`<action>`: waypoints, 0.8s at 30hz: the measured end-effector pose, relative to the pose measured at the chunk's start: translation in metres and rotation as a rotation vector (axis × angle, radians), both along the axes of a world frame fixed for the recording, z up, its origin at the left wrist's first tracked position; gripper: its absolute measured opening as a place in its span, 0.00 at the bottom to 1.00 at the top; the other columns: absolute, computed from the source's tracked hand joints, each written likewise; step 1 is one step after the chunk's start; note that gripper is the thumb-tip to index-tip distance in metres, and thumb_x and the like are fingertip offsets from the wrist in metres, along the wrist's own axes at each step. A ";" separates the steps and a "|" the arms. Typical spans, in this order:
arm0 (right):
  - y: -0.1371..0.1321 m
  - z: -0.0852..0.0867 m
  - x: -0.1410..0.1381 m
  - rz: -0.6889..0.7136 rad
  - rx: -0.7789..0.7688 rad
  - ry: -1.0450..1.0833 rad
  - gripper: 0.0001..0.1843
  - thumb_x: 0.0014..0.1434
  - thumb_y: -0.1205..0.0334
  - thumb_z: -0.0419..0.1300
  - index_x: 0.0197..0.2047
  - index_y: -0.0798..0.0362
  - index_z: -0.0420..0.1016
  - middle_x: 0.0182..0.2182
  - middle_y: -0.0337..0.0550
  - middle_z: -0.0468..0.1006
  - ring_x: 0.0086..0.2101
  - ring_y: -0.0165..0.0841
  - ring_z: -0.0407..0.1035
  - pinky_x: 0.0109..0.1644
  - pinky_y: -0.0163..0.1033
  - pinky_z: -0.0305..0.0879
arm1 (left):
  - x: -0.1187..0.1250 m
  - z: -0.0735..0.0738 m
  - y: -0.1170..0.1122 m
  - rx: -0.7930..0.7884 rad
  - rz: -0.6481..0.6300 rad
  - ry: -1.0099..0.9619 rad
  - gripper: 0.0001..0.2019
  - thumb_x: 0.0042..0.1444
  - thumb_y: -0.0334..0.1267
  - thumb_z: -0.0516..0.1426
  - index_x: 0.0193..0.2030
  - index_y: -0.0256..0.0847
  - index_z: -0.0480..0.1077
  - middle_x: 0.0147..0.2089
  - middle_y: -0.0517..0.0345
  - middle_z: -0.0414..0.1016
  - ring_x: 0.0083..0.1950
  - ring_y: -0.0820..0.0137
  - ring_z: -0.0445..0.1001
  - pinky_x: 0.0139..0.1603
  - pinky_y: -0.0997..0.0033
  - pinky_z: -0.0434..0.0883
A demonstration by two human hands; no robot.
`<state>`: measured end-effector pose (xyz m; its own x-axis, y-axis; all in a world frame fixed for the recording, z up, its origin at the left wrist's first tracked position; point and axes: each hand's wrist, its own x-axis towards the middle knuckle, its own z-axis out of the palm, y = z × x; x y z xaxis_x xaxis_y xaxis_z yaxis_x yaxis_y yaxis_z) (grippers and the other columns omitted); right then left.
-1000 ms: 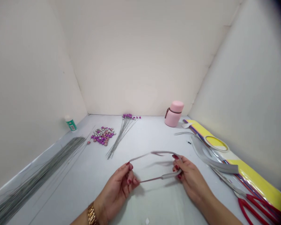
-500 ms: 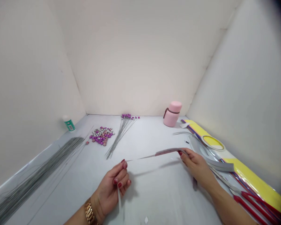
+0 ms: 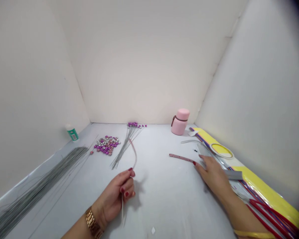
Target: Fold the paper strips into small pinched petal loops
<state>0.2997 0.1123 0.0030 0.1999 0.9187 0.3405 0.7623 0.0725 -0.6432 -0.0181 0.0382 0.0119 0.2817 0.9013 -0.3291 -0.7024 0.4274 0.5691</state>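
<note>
My left hand (image 3: 114, 196) is closed around a thin pink-wrapped wire (image 3: 134, 154), which curves up from my fingers. A narrow white strip (image 3: 122, 209) hangs below that hand. My right hand (image 3: 212, 175) rests low by the white tabletop (image 3: 159, 205), fingers spread and holding nothing. A pink dotted strip (image 3: 181, 158) lies on the table, with its near end at my fingertips. A grey ribbon (image 3: 233, 175) runs partly under that hand. A gold wristwatch (image 3: 92, 222) sits on my left wrist.
Behind my left hand stand a sheaf of bead-tipped wires (image 3: 126, 147) and a purple-and-silver bead pile (image 3: 107, 145). A long grey wire bundle (image 3: 37, 189) lies left. Right are yellow sheets (image 3: 269, 196), a tape roll (image 3: 221, 151), red-handled scissors (image 3: 266, 215), and a pink flask (image 3: 180, 122).
The pink dotted strip has left my hands and lies on the table. My right hand has moved back and down to the table, and my left hand now holds the wire upright.
</note>
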 end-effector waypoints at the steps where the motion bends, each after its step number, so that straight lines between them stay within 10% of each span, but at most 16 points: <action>1: -0.005 0.001 -0.008 0.002 0.061 -0.039 0.18 0.47 0.60 0.57 0.43 0.57 0.71 0.43 0.53 0.70 0.47 0.48 0.60 0.50 0.51 0.55 | 0.006 -0.001 -0.003 0.020 -0.058 0.100 0.11 0.58 0.34 0.50 0.27 0.35 0.66 0.12 0.72 0.49 0.13 0.82 0.53 0.20 0.80 0.64; 5: -0.036 0.004 -0.053 0.278 0.491 -0.186 0.25 0.56 0.61 0.53 0.57 0.54 0.57 0.51 0.54 0.64 0.52 0.44 0.57 0.55 0.51 0.52 | 0.023 0.002 -0.013 0.077 -0.186 0.351 0.12 0.57 0.39 0.50 0.27 0.35 0.66 0.12 0.72 0.49 0.13 0.81 0.50 0.20 0.79 0.61; 9: -0.057 0.004 -0.090 0.783 0.395 -0.455 0.29 0.55 0.57 0.57 0.58 0.56 0.56 0.49 0.54 0.69 0.49 0.44 0.60 0.54 0.51 0.53 | 0.026 0.006 -0.017 0.092 -0.234 0.428 0.13 0.56 0.41 0.50 0.26 0.36 0.66 0.11 0.72 0.49 0.14 0.81 0.50 0.21 0.79 0.60; 16: -0.047 -0.002 -0.093 0.591 0.340 -0.537 0.13 0.59 0.71 0.48 0.41 0.55 0.73 0.33 0.50 0.74 0.34 0.38 0.67 0.38 0.44 0.62 | 0.027 0.008 -0.015 0.234 -0.251 0.733 0.14 0.56 0.45 0.48 0.30 0.38 0.66 0.15 0.71 0.51 0.16 0.79 0.47 0.17 0.80 0.51; 24: -0.059 -0.005 -0.093 0.571 -0.027 -0.358 0.15 0.61 0.68 0.43 0.46 0.58 0.67 0.21 0.42 0.73 0.21 0.33 0.67 0.26 0.36 0.61 | 0.024 -0.001 -0.022 1.005 -0.154 1.768 0.14 0.60 0.37 0.45 0.49 0.45 0.65 0.32 0.55 0.76 0.30 0.67 0.73 0.31 0.72 0.63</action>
